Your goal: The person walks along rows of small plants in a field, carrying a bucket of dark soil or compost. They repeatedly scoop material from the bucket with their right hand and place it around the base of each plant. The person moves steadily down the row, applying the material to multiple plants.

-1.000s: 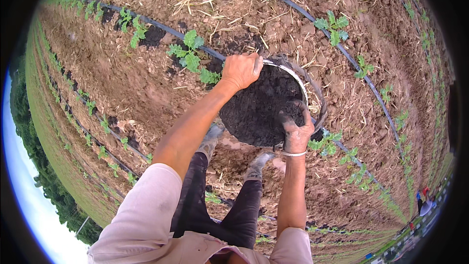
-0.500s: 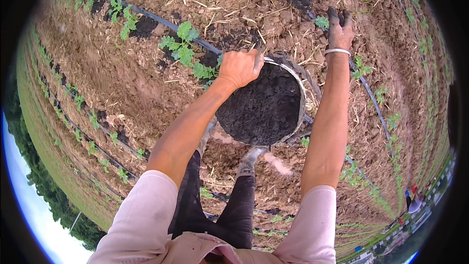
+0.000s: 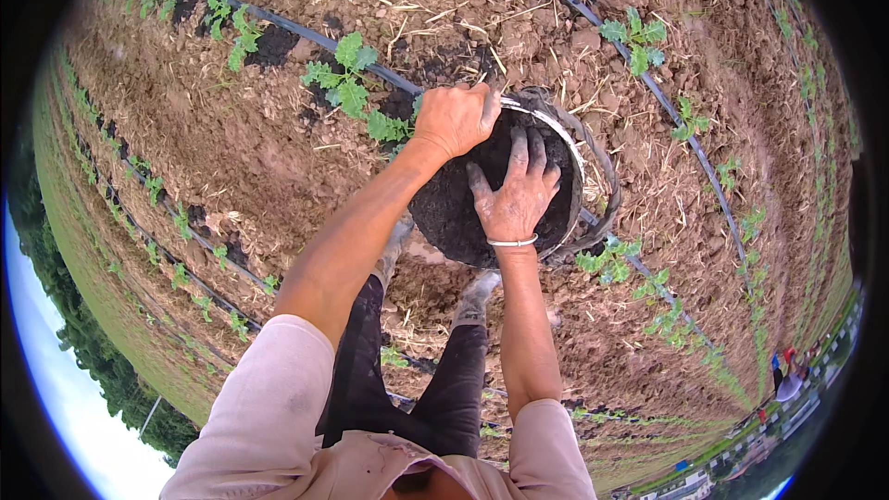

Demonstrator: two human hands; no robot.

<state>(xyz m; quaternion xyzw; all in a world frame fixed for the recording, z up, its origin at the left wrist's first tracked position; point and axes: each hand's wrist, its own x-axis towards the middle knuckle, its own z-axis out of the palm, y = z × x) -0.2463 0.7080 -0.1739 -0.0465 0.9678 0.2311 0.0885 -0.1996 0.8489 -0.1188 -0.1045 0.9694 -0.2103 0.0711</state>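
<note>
Head view: the left hand [image 3: 457, 120] is curled over the far-left rim of the bucket [image 3: 579, 181] before the feet [image 3: 475, 298]; the right hand [image 3: 517, 190], fingers spread, grasps nothing visible above its dark soil [image 3: 443, 211]. Probably heavy, it suits a rim grip; the soil looks soft, crumbly.

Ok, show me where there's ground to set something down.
Widest is the soil left of the left forearm, below the hose passing the bucket. A straw-strewn patch lies between the handle and the right hose. Crowded: alongside the bucket, where seedlings line the hose, and in its mouth, the left hand gripping the rim, the right hand spread inside.
</note>
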